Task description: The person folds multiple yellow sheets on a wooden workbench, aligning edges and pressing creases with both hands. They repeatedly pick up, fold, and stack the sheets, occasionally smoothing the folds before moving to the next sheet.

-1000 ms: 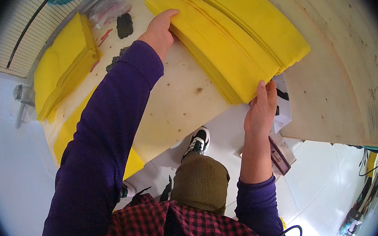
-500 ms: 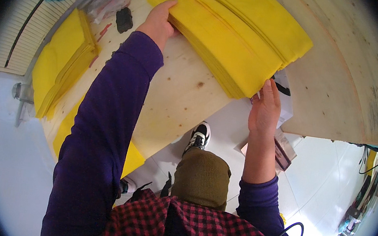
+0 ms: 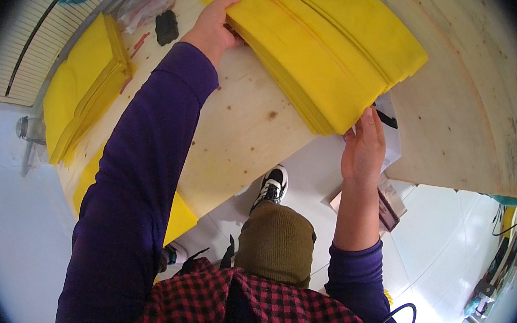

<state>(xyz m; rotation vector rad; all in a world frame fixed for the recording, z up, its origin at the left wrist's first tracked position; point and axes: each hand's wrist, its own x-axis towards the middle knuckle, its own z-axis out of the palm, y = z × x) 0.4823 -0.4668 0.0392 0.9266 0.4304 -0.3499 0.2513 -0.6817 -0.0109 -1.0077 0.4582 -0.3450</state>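
Head view, looking straight down, shows a person in a purple long-sleeved top and a red-and-black checked garment working at a pale plywood tabletop (image 3: 243,129). A thick stack of bright yellow foam-like sheets (image 3: 325,49) lies across the upper middle of the tabletop, its near corner jutting past the tabletop's edge over the white floor. The left hand (image 3: 212,23) is at the stack's far-left end, fingers curled over the edge with the thumb below it, gripping that end. The right hand (image 3: 364,150) is at the near-right corner of the stack, fingers stretched upward and pressed against the sheets' lower edge; whether it pinches them or only pushes, I cannot tell. Some white paper with a black mark (image 3: 390,121) peeks out just beside the right hand, under the stack. Well to the left, a second, smaller pile of folded yellow sheets (image 3: 81,91) rests along the tabletop's left side. Near it, at the upper left, sit a clear crumpled plastic bag (image 3: 139,7) and a small black object (image 3: 167,27), just beside each other. Below the tabletop's edge, a black-and-white sneaker (image 3: 273,185) stands on the floor, and a small brown flat box (image 3: 385,205) lies near the right forearm.
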